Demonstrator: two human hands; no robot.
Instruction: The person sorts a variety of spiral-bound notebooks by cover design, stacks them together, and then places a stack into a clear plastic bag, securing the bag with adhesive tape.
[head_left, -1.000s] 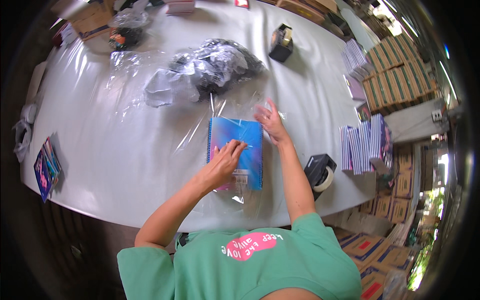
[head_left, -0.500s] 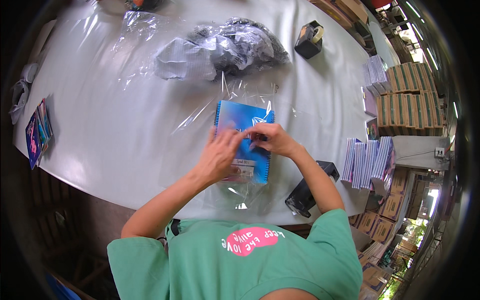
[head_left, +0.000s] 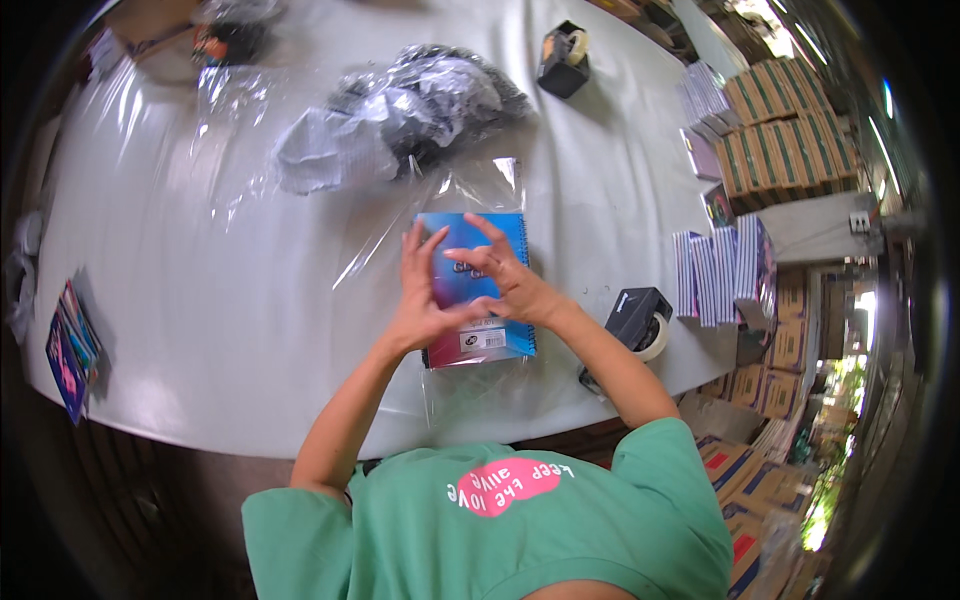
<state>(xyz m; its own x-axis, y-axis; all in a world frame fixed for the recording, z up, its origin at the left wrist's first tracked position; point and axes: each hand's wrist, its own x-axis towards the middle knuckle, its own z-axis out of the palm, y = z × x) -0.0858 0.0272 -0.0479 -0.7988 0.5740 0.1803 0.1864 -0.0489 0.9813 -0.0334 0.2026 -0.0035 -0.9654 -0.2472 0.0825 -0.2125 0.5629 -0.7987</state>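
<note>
A blue and pink spiral notebook (head_left: 478, 350) lies in front of me, with its coil along the right edge. Clear plastic film (head_left: 455, 188) spreads around it and beyond its top edge. Over the notebook's left half is my left hand (head_left: 425, 290), fingers apart and pointing away from me. My right hand (head_left: 505, 280) is above the right half, its fingers spread and bent. The thumbs come close together over the lower middle of the cover. Neither hand appears to hold anything; whether the fingertips touch the film I cannot tell.
Crumpled grey plastic (head_left: 410, 115) lies beyond the notebook. One black tape dispenser (head_left: 564, 62) stands at the far right, another (head_left: 635, 320) by my right forearm. Stacked notebooks (head_left: 722, 275) and brown bundles (head_left: 785, 135) fill the right side. Several booklets (head_left: 72, 345) lie at the left edge.
My hands, closer together over the notebook's middle before, have opened with fingers spread. The whole view has shifted a little, showing more of the table's far left.
</note>
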